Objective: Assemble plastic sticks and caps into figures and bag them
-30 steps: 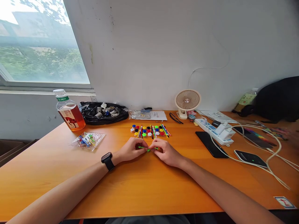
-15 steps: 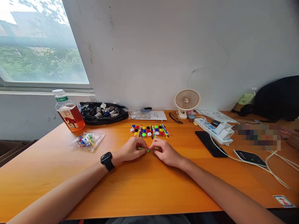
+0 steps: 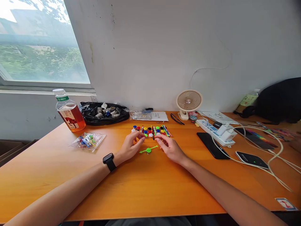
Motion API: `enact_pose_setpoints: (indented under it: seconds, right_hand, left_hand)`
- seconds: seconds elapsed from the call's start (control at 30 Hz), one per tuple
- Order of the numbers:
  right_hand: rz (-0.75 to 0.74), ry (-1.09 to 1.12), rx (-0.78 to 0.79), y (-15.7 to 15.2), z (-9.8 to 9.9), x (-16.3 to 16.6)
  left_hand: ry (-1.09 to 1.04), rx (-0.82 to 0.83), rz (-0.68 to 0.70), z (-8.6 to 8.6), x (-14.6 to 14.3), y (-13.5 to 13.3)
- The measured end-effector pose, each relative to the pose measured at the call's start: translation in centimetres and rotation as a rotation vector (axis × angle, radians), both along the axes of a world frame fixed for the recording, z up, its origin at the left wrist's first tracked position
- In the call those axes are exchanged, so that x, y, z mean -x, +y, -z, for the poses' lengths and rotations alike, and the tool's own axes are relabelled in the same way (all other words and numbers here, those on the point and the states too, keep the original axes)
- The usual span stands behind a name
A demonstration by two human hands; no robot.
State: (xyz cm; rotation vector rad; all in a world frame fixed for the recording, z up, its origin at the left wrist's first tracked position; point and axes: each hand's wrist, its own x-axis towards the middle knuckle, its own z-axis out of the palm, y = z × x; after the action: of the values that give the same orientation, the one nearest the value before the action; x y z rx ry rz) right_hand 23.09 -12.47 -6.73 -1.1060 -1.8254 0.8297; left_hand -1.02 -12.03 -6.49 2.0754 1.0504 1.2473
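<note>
A small green spinner, a round disc on a thin green stick (image 3: 148, 149), lies on the orange table (image 3: 141, 188) between my hands. My left hand (image 3: 131, 145), with a black watch on its wrist, is open, fingers stretched toward the row of coloured discs and sticks (image 3: 151, 131). My right hand (image 3: 169, 147) is open too, its fingers reaching to the same row. Neither hand holds anything.
A bottle of amber drink (image 3: 68, 111), a black bag of small parts (image 3: 103, 113) and a clear bag of coloured pieces (image 3: 88, 140) stand at the left. At the right are a fan (image 3: 188, 102), a power strip (image 3: 217, 129), phones (image 3: 213, 144) and cables.
Both hands let go of the green spinner, which now lies free on the table. They opened and moved forward to the row of coloured pieces.
</note>
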Motion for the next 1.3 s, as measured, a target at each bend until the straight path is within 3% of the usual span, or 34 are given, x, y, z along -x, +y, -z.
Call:
enact_pose_setpoints:
  seconds: [0.23,0.47,0.87,1.3]
  right_hand:
    - [0.043,0.310,0.115,-0.3,-1.4,-0.8]
    - [0.033,0.217,0.110,-0.1,-0.7,-0.7]
    - [-0.053,0.094,0.078,-0.4,-0.2,-0.5]
    - [-0.088,0.061,0.095,-0.8,-0.3,-0.3]
  left_hand:
    - [0.040,-0.120,-0.134,0.6,0.4,0.9]
    - [0.233,-0.183,-0.276,1.5,2.5,2.7]
    - [0.408,-0.148,-0.188,1.9,2.7,3.2]
    - [0.293,-0.046,-0.125,1.6,2.3,2.8]
